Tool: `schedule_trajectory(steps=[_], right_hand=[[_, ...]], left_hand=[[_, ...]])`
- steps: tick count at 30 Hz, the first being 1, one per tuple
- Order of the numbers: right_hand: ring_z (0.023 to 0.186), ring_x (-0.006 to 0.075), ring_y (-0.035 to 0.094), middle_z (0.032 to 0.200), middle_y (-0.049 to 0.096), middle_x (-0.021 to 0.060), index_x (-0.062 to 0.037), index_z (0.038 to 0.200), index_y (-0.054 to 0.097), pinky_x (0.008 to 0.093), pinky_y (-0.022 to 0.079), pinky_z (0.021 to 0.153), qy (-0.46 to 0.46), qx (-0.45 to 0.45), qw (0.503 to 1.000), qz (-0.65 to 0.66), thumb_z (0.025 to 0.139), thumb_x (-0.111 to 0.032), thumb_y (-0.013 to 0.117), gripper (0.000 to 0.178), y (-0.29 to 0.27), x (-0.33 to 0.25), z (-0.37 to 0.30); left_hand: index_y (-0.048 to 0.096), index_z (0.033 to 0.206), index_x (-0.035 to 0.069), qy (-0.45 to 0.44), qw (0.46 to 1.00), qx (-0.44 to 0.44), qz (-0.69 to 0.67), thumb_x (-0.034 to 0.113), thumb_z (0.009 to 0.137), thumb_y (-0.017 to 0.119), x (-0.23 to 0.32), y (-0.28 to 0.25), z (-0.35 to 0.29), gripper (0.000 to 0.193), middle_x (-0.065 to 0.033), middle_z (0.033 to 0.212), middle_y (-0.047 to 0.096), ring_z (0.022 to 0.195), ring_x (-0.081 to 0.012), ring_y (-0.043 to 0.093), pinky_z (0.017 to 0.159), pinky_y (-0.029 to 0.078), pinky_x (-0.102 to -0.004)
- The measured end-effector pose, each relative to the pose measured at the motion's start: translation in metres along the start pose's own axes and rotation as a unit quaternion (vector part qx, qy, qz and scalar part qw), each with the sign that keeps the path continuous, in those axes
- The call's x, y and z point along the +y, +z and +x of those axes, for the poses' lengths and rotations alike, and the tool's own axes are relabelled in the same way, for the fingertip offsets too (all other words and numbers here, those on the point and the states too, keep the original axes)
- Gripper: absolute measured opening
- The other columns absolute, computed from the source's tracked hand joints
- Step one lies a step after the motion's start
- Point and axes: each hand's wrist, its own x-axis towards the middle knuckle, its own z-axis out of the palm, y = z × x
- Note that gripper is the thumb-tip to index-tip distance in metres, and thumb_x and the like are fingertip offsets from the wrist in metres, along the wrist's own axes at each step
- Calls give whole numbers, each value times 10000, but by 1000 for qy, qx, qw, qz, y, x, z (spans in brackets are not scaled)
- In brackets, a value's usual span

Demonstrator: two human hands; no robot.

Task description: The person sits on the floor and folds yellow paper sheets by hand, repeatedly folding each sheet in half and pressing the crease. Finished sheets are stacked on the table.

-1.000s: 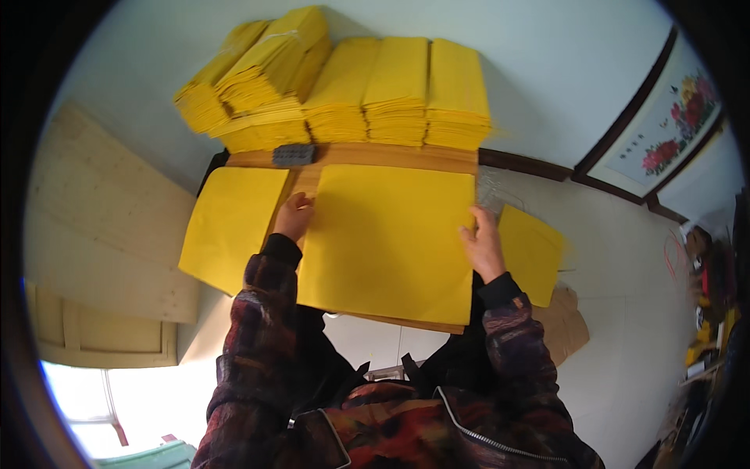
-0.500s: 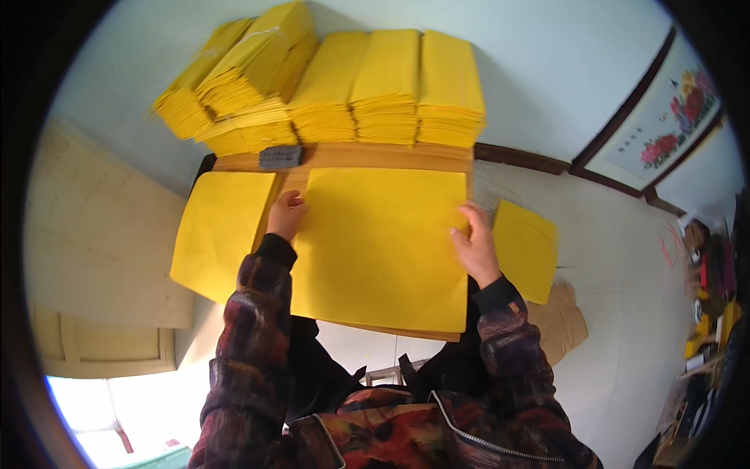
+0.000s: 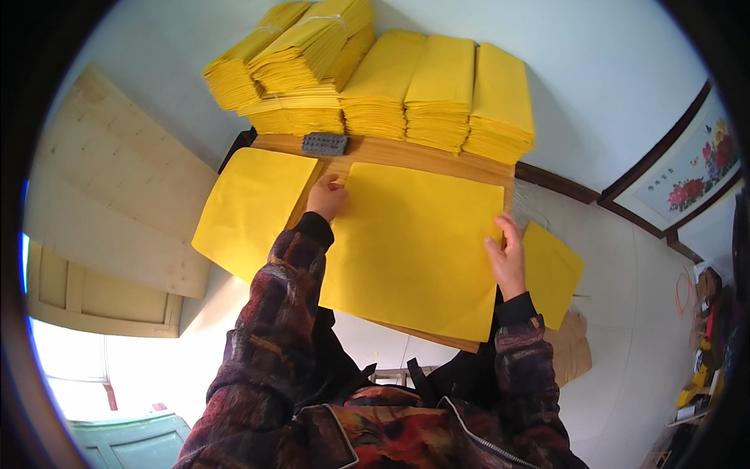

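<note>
A large yellow paper sheet (image 3: 414, 250) lies flat on the wooden table (image 3: 406, 151) in front of me. My left hand (image 3: 326, 198) is at its upper left edge, the fingers curled together against the paper. At the right edge is my right hand (image 3: 508, 258), thumb over the margin and apart from the raised fingers. Left of my left hand lies more yellow paper (image 3: 254, 199), reaching past the table's side. Another yellow piece (image 3: 551, 273) sits lower, beyond my right hand.
Stacked bundles of folded yellow paper (image 3: 437, 86) line the table's back, against the wall. A small grey textured block (image 3: 324, 144) sits before them. Brown paper (image 3: 572, 349) lies low at the right. Pale boards (image 3: 133, 180) stand at left, a framed flower picture (image 3: 687, 168) at right.
The whole view has shifted, so table, paper and hands appear farther right and slightly rotated. Both hands keep their places at the sheet's edges.
</note>
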Motion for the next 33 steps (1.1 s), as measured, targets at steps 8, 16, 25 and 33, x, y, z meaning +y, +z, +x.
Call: schedule_trajectory(steps=[8, 16, 25, 33], right_hand=[[1324, 280, 353, 1401, 395, 147, -6, 1233, 506, 354, 285, 1091, 25, -14, 1000, 11, 847, -88, 585, 403, -1, 1, -3], [1308, 295, 379, 1391, 414, 159, 1, 1213, 513, 365, 317, 1070, -14, -25, 998, 50, 861, -172, 608, 404, 0, 11, -2], [1198, 208, 492, 1273, 530, 154, 33, 1192, 534, 309, 373, 1019, 132, 55, 975, 170, 907, -80, 576, 309, -27, -7, -40], [831, 170, 570, 967, 569, 96, 8, 1131, 545, 291, 481, 728, 101, 56, 993, 21, 843, -101, 627, 318, -27, -49, -101]], left_hand=[[523, 1225, -51, 17, 997, -25, -68, 64, 773, 612, -6, 1, 5, 475, -60, 948, 617, 831, -144, 597, 720, 488, -269], [526, 1225, -7, 168, 979, 34, 108, 123, 776, 641, 7, -7, -35, 482, -135, 1089, 596, 1015, -242, 577, 847, 467, -339], [584, 1182, 131, 264, 916, -54, 297, 179, 779, 658, 34, -4, -181, 413, -110, 1322, 487, 1232, -315, 442, 1000, 339, -468], [580, 1198, 120, 231, 916, -41, 324, 211, 779, 660, 20, -14, -221, 436, -130, 1362, 440, 1246, -325, 424, 1022, 322, -474]])
